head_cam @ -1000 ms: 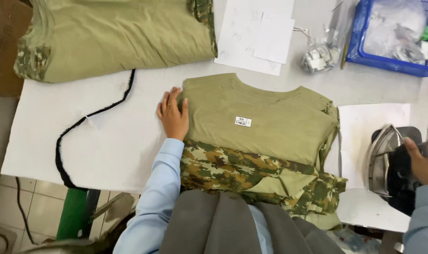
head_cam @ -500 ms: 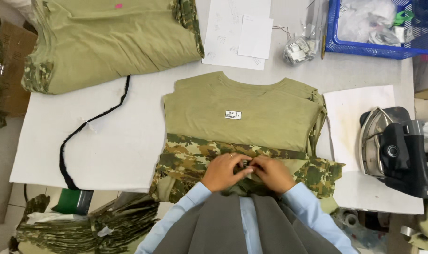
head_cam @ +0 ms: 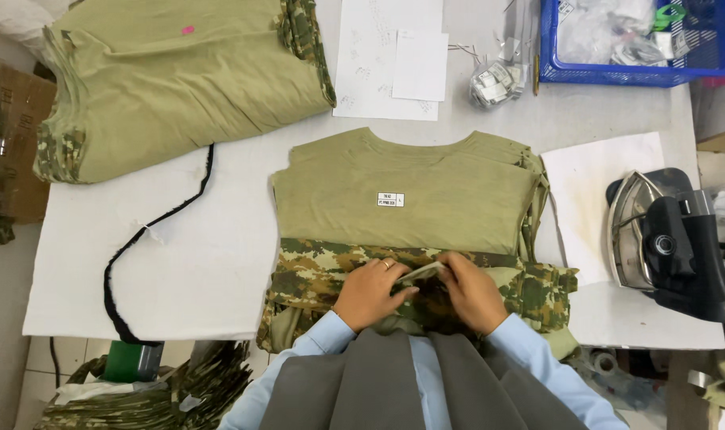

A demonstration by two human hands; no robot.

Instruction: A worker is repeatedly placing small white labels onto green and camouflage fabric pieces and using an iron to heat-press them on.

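Both hands meet at the near edge of the counter (head_cam: 179, 263), the left hand (head_cam: 370, 293) and the right hand (head_cam: 472, 293) side by side with fingers curled, pinching between them a small pale strip of fabric (head_cam: 420, 273) at the camouflage hem of the shirt stack (head_cam: 410, 199). A ring shows on one finger of the left hand. That stack of olive shirts lies flat in the middle of the counter, its long axis running away from the person: neckline pointing to the far side, camouflage band toward the body, a small white tag (head_cam: 391, 199) near its centre. To the left a black cord (head_cam: 151, 243) curves across the white cover, and beyond it a second folded pile (head_cam: 179, 80) of the same olive garments sits at the far left corner. White papers (head_cam: 390, 60) lie past the neckline, a blue basket (head_cam: 637, 40) stands at the far right, and an iron (head_cam: 665, 239) rests on its side just right of the stack.
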